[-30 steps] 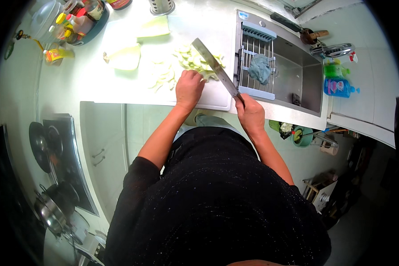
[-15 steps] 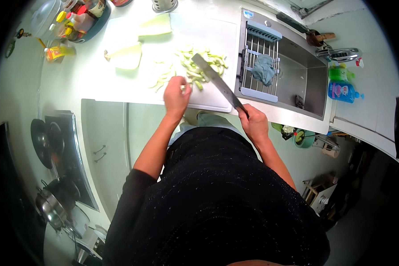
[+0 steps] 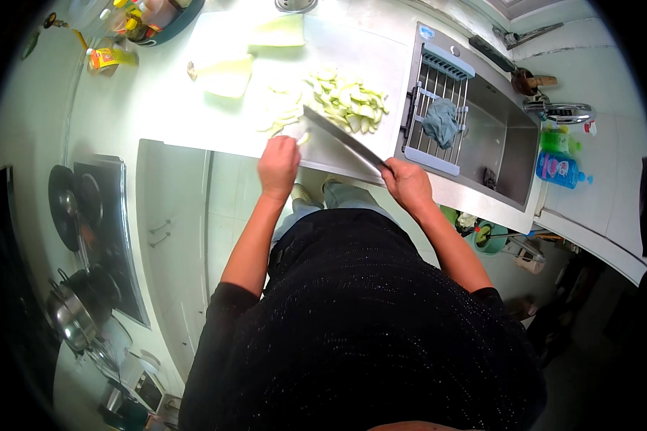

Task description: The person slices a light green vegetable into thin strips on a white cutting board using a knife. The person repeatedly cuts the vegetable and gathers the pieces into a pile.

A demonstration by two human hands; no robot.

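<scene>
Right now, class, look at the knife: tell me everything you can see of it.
The knife has a long, straight, grey blade that looks like metal, with a blunt, squared-off far end. The right hand grips it, hiding much of the handle. It slants forward and to the left over the white cutting board, its far end beside the pale green slices. The left hand is near that end, apart from it. Whether the blade touches the board is unclear.

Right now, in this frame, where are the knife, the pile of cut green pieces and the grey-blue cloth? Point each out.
Knife (image 3: 343, 138): head view, middle of the blade.
Pile of cut green pieces (image 3: 349, 100): head view, middle of the pile.
Grey-blue cloth (image 3: 441, 123): head view, centre of its crumpled top.
</scene>
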